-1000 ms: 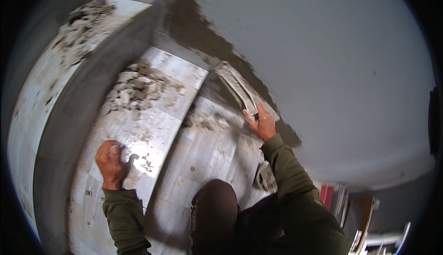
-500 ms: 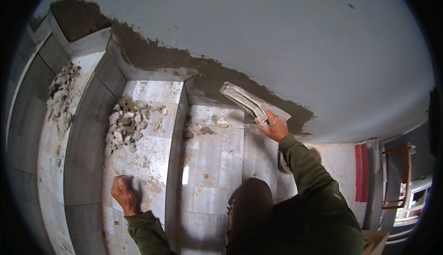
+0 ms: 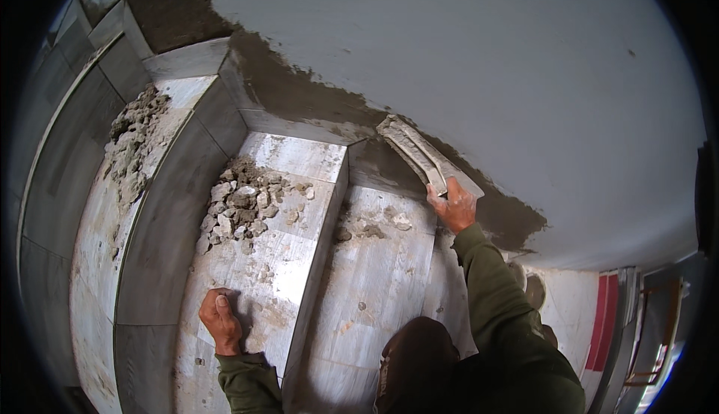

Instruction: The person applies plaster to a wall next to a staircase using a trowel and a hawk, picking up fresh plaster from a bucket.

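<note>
Fingers of the right hand (image 3: 451, 206) are wrapped tight around the grip of a trowel (image 3: 424, 157), whose blade lies flat against the dark mortar band (image 3: 314, 96) where stair meets wall, pressed there to spread it. Left hand (image 3: 220, 321) rests curled, holding nothing, on a dusty step (image 3: 292, 159), seemingly bracing the body. Rubble (image 3: 241, 203) lies further up that tread.

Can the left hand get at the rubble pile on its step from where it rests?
Probably yes: the left hand rests on the same step as the rubble pile, with only bare tread between them.
</note>
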{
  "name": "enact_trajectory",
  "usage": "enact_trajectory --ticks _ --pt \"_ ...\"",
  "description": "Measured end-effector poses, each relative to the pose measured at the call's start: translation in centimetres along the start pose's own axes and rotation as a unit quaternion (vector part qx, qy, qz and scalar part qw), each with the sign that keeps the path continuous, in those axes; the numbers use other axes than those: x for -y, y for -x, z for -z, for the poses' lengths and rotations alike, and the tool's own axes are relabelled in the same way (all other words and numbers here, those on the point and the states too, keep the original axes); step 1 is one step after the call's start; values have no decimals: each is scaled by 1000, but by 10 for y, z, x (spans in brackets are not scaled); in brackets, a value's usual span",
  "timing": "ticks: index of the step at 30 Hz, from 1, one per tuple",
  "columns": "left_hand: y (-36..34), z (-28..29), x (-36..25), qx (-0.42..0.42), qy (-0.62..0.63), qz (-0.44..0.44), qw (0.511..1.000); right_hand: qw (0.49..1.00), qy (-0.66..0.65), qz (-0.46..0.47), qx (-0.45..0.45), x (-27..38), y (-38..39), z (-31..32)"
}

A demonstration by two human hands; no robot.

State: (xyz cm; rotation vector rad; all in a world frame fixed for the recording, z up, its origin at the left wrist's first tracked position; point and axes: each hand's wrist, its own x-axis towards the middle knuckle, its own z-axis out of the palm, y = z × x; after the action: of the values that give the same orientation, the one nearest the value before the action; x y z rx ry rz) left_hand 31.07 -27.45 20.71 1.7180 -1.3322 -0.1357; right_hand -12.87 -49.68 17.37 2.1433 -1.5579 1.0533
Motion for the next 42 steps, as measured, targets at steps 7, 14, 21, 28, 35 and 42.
enact_trajectory --ticks 7,14,21,28,35,42 --pt "1 4 3 12 1 15 1000 999 -2 11 37 46 -42 -24" --pt "2 -5 8 -15 34 -13 999 990 28 80 111 97 -74 -54" --pt "0 4 1 -7 14 -3 1000 995 47 30 87 59 -32 -26" --pt "-5 2 -2 -13 28 -17 999 993 43 39 102 117 -91 -62" --pt "-5 -1 0 -24 32 -3 999 991 7 67 118 88 -41 -48" --pt "-1 11 -6 -19 27 -22 999 990 63 50 118 86 -86 -26"
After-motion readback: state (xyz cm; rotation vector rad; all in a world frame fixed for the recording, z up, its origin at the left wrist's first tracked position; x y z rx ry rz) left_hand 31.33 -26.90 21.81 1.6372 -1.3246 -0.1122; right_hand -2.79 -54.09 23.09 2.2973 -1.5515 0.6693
